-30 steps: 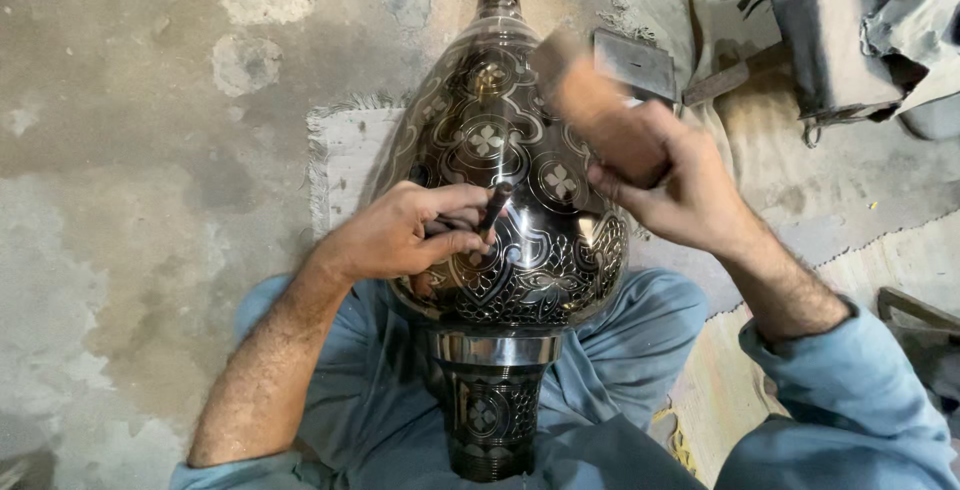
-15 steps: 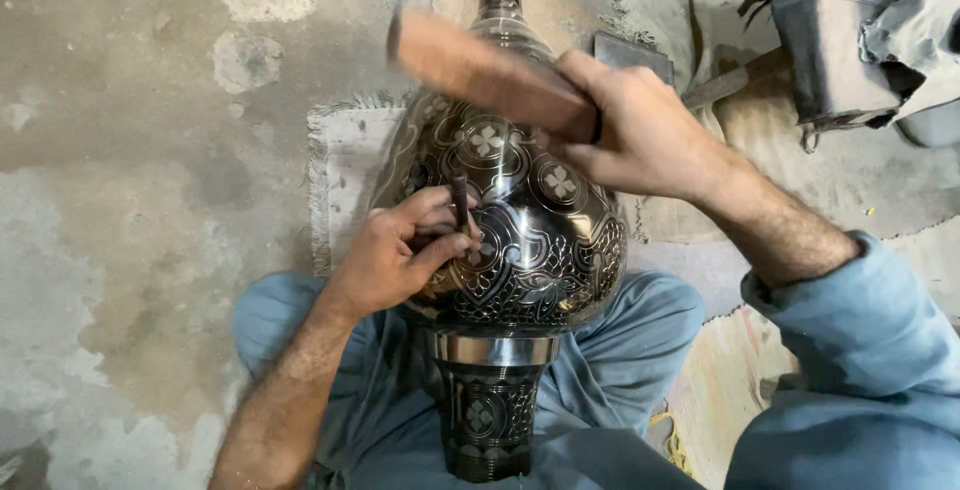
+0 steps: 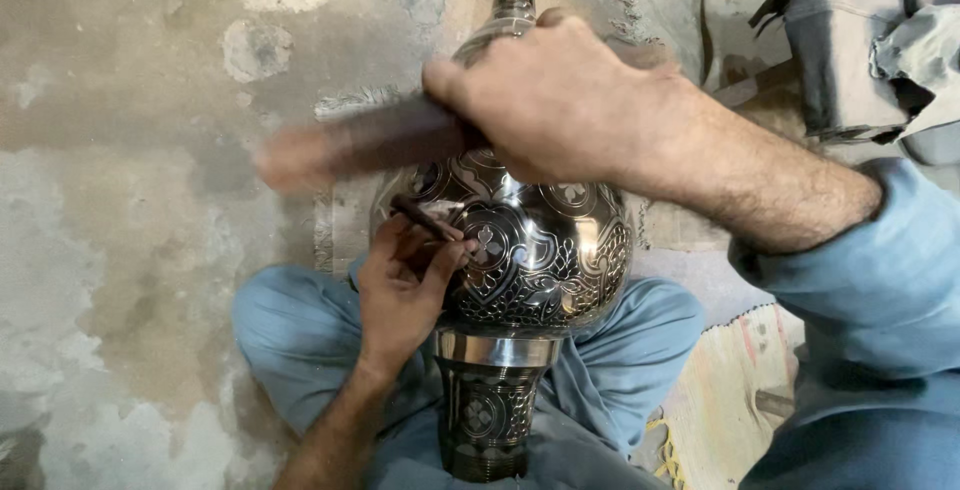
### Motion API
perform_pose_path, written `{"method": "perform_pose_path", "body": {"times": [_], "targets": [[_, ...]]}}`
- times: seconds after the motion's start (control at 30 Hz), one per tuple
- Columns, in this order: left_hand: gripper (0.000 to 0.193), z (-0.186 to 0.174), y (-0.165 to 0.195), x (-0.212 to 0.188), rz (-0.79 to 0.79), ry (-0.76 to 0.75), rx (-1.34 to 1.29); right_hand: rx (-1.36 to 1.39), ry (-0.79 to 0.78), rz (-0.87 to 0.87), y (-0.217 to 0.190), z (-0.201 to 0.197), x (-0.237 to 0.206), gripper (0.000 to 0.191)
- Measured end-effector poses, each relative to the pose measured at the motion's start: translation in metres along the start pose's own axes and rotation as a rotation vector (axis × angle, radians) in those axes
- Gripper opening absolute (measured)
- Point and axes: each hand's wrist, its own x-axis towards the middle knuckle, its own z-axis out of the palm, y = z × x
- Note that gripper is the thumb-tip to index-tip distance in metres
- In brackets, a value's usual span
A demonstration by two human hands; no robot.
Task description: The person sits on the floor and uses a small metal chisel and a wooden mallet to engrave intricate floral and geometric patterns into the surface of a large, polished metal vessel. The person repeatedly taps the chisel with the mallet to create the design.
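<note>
A large dark metal vase (image 3: pixel 545 240) with engraved floral patterns lies across my lap, its narrow neck pointing away from me. My left hand (image 3: pixel 405 285) pinches a thin dark chisel (image 3: pixel 420 217) whose tip rests on the vase's left shoulder. My right hand (image 3: pixel 555 100) grips a wooden mallet (image 3: pixel 350 145), which is blurred with motion and sits just above the chisel's upper end. The right hand hides the upper part of the vase body.
My crossed legs in light blue trousers (image 3: pixel 300 340) support the vase. A worn concrete floor (image 3: pixel 130 150) lies to the left. Grey folded cloth or a bag (image 3: pixel 860 40) sits at the upper right, and a pale mat (image 3: pixel 730 400) lies at the lower right.
The right hand swung the mallet from the right side of the vase across to the left and down toward the chisel. The left hand and chisel shifted slightly lower on the vase.
</note>
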Motion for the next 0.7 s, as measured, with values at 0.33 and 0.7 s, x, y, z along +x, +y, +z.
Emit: {"method": "perform_pose_path", "body": {"times": [0.33,0.7], "targets": [[0.031,0.010,-0.026,-0.023,0.086,0.232,-0.055,-0.200,-0.134,-0.167,-0.051,-0.029,0.016,0.023],[0.035,-0.017,0.012,0.025,0.175,-0.369,0.392,0.265,0.337,-0.092,0.008,0.010,-0.021,0.050]]}}
